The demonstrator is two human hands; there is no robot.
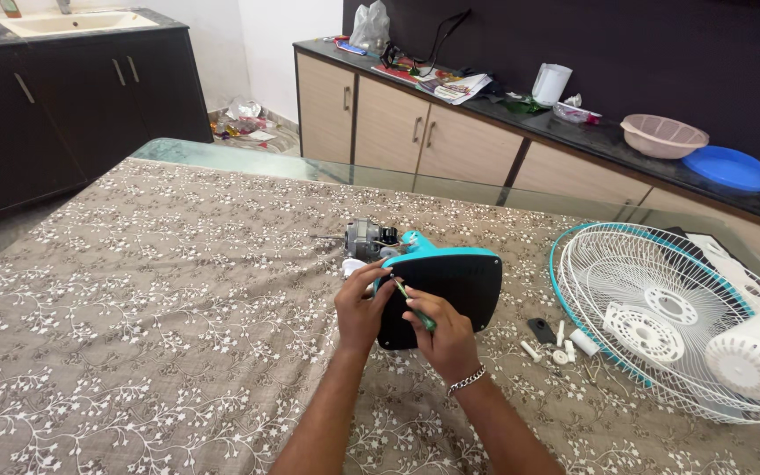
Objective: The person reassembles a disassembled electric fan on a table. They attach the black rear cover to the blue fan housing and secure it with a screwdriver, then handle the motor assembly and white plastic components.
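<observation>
Both hands are busy: your left hand (361, 303) steadies the stiff, motor-heavy fan base (440, 295) by its near-left edge, right hand (444, 339) fingers clamped on the screwdriver (415, 306).

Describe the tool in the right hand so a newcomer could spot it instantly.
Start at the floral-patterned tablecloth, then find the black-and-teal plastic fan base at its middle. The right hand holds a slim green-handled screwdriver against it, the only green, rod-shaped item among the white parts nearby.

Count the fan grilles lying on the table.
1 that I can make out: the white wire grille with a teal rim, right of the hands; a second may be stacked beneath it.
</observation>
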